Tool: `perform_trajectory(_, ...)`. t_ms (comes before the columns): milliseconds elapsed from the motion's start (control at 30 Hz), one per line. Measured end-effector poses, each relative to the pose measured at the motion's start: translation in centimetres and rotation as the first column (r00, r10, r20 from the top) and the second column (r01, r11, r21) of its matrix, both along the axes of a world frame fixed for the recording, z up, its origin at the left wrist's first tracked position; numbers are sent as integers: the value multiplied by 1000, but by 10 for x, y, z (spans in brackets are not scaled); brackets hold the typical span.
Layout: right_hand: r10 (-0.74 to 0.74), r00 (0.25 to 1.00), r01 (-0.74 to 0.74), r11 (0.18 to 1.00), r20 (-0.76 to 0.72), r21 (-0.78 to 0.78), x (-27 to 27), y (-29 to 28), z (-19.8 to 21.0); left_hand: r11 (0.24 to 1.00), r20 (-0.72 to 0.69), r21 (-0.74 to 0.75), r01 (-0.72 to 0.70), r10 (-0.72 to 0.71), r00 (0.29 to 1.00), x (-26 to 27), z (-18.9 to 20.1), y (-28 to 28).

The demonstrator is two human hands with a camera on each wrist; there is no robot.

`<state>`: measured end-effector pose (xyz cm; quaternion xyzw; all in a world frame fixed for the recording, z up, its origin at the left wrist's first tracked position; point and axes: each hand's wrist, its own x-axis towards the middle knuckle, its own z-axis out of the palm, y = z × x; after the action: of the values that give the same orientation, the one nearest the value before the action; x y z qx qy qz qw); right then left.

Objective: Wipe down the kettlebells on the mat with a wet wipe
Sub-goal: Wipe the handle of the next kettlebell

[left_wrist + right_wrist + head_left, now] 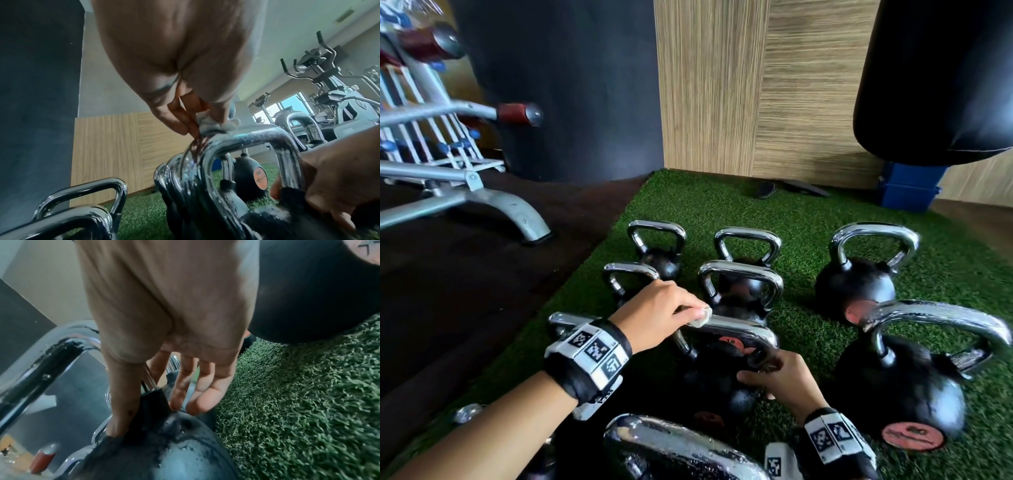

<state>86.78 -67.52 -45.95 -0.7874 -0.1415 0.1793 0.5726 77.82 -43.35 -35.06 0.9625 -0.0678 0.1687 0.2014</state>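
Note:
Several black kettlebells with chrome handles stand on the green turf mat [808, 212]. My left hand [688, 310] pinches a small white wet wipe [702, 317] and presses it on top of the near middle kettlebell's handle [739, 332]. In the left wrist view the wet wipe [218, 128] sits bunched under the fingertips [179, 126] on the wet chrome handle [257, 136]. My right hand [763, 371] grips the same kettlebell [715, 383] at the right foot of its handle. In the right wrist view, thumb and fingers [185, 394] lie on either side of that black foot [154, 402].
Other kettlebells [856, 284] crowd close on all sides; a large one [904, 394] stands at the right. A grey weight bench [482, 198] stands on dark floor to the left. A black punching bag [941, 85] hangs at the upper right above a blue box [907, 192].

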Motion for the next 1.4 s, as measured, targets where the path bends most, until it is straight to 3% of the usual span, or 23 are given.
perform_trajectory(133,-39,997,41,999,71,-25,0,-1,-10,997,20,45,55,-56,998,-4,-11,-3)
perform_trajectory(267,-25,994,27,999,106,-24,1,-1,-15,984,103,-166,-66,84,991,-17,-22,16)
perform_trajectory(367,-27,991,30,999,129,-22,3,1,-17,927,42,-342,-154,179,983,-25,-33,28)
perform_trajectory(533,-29,985,36,998,168,-41,3,-1,-21,885,-10,-438,-158,171,985,-30,-49,36)
perform_trajectory(633,-26,985,33,999,172,-36,4,-1,-21,819,-84,-547,-171,149,985,-28,-54,39)
perform_trajectory(900,-23,989,27,999,147,-30,5,0,-22,739,-91,-655,-160,133,987,-29,-74,40)
perform_trajectory(1100,-32,990,38,999,139,-35,4,1,-21,580,-196,-781,-232,126,972,-26,-101,30)
perform_trajectory(1300,-38,986,50,996,161,-69,3,1,-17,646,-274,-688,-330,191,943,-25,-105,17)
perform_trajectory(1400,-37,979,57,994,200,-98,-2,-1,-14,543,-357,-775,-324,47,933,-28,-97,18)
